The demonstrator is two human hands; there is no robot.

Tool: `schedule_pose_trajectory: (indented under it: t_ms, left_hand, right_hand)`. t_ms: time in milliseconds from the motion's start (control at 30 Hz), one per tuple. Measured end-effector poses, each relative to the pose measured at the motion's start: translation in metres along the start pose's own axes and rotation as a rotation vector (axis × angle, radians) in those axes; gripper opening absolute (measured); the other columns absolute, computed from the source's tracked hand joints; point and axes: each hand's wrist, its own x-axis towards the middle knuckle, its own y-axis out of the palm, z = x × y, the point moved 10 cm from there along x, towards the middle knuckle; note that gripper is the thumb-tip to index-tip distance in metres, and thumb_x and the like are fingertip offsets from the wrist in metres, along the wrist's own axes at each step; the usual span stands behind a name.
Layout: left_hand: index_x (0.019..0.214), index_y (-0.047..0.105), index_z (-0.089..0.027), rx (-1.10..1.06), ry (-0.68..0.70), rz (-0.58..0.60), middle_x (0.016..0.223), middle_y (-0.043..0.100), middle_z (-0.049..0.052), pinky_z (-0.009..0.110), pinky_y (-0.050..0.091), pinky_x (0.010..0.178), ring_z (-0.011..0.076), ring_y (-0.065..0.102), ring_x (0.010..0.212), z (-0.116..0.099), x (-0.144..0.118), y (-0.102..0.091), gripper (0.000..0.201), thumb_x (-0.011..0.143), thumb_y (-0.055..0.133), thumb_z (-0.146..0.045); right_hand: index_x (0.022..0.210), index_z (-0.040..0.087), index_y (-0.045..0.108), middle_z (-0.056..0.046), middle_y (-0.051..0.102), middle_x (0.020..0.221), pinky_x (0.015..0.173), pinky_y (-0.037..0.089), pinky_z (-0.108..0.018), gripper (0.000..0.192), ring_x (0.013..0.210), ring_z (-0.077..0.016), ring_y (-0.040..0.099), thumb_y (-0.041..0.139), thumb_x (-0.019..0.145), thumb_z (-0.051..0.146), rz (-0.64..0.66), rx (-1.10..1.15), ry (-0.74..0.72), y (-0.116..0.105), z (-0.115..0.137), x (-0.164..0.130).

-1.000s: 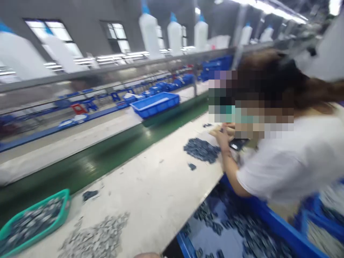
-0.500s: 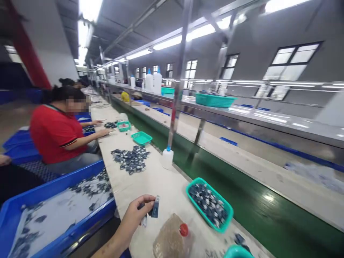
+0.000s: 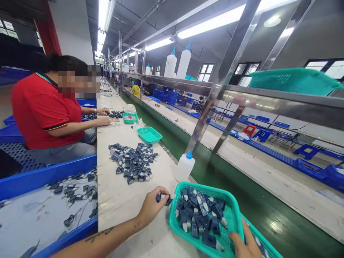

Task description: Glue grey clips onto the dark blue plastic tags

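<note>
My left hand is closed on a few small dark-blue plastic pieces with pale ends, just left of a green basket. My right hand grips the right rim of that green basket, thumb inside and fingers outside. The basket is tilted and holds many loose dark-blue and white pieces. Partly hidden beneath its right side is a second green basket with similar pieces. A loose pile of such pieces lies on the bench ahead of my left hand.
A white bottle with a blue cap stands by the metal post. Farther along sits a green tray. A blue bin adjoins the bench's left side. A person in a red shirt works at the bench. Right lies a green channel.
My right hand has come into view, holding a green basket. My left hand, still holding pieces, is now beside it. The view has shifted; the bag with the red cap is out of sight.
</note>
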Motion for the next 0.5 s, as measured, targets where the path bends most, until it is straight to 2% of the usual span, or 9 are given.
schedule_pose_trajectory:
  t_ms: [67, 133, 200, 267, 333, 433, 500]
  left_hand:
    - [0.095, 0.061, -0.016, 0.024, 0.071, 0.070, 0.096, 0.065, 0.004, 0.037, 0.052, 0.074, 0.0172, 0.062, 0.082, 0.006, 0.011, 0.012, 0.019, 0.087, 0.052, -0.031]
    - [0.096, 0.061, -0.017, 0.053, 0.141, 0.124, 0.102, 0.064, 0.005, 0.041, 0.050, 0.082, 0.0195, 0.061, 0.091, 0.008, 0.019, 0.021, 0.019, 0.086, 0.053, -0.031]
    - [0.102, 0.061, -0.019, 0.084, 0.197, 0.152, 0.113, 0.061, 0.007, 0.048, 0.043, 0.092, 0.0233, 0.056, 0.104, 0.009, 0.024, 0.025, 0.022, 0.085, 0.054, -0.032]
    - [0.113, 0.056, -0.022, 0.104, 0.236, 0.178, 0.129, 0.051, 0.008, 0.055, 0.031, 0.101, 0.0278, 0.045, 0.119, 0.013, 0.024, 0.028, 0.032, 0.083, 0.056, -0.034]
    - [0.127, 0.045, -0.026, 0.105, 0.266, 0.212, 0.145, 0.033, 0.010, 0.060, 0.021, 0.105, 0.0340, 0.029, 0.131, 0.015, 0.021, 0.031, 0.058, 0.075, 0.063, -0.044]
    - [0.140, 0.023, -0.027, 0.087, 0.291, 0.261, 0.154, 0.004, 0.015, 0.063, 0.009, 0.107, 0.0417, 0.003, 0.137, 0.017, 0.013, 0.041, 0.110, 0.049, 0.073, -0.063]
    - [0.143, 0.014, -0.026, 0.080, 0.292, 0.282, 0.154, -0.006, 0.017, 0.065, 0.004, 0.106, 0.0429, -0.005, 0.137, 0.016, 0.007, 0.049, 0.127, 0.039, 0.072, -0.069]
  right_hand:
    - [0.124, 0.019, 0.048, -0.010, 0.063, 0.102, 0.056, 0.048, -0.031, 0.054, 0.075, -0.0232, 0.061, 0.042, 0.074, 0.039, 0.002, 0.023, 0.023, 0.010, 0.010, 0.008]
    - [0.124, 0.021, 0.048, -0.008, 0.064, 0.095, 0.053, 0.046, -0.030, 0.054, 0.070, -0.0220, 0.060, 0.041, 0.073, 0.038, -0.017, 0.019, 0.010, 0.013, 0.025, 0.006]
    - [0.125, 0.025, 0.047, -0.005, 0.064, 0.089, 0.053, 0.044, -0.029, 0.053, 0.066, -0.0210, 0.058, 0.038, 0.074, 0.037, -0.047, -0.048, -0.026, 0.013, 0.042, -0.002]
    - [0.127, 0.027, 0.045, -0.005, 0.062, 0.089, 0.056, 0.043, -0.030, 0.054, 0.068, -0.0212, 0.057, 0.034, 0.075, 0.035, -0.087, -0.136, -0.065, 0.013, 0.061, -0.012]
    - [0.129, 0.029, 0.042, -0.006, 0.059, 0.095, 0.062, 0.043, -0.032, 0.055, 0.076, -0.0226, 0.056, 0.031, 0.076, 0.035, -0.129, -0.204, -0.095, 0.013, 0.077, -0.022]
    - [0.133, 0.032, 0.037, -0.006, 0.055, 0.098, 0.068, 0.041, -0.033, 0.055, 0.081, -0.0234, 0.054, 0.026, 0.078, 0.036, -0.164, -0.266, -0.121, 0.017, 0.095, -0.036]
    - [0.135, 0.033, 0.033, -0.007, 0.052, 0.097, 0.068, 0.040, -0.034, 0.056, 0.080, -0.0238, 0.054, 0.024, 0.080, 0.037, -0.187, -0.315, -0.122, 0.019, 0.103, -0.045]
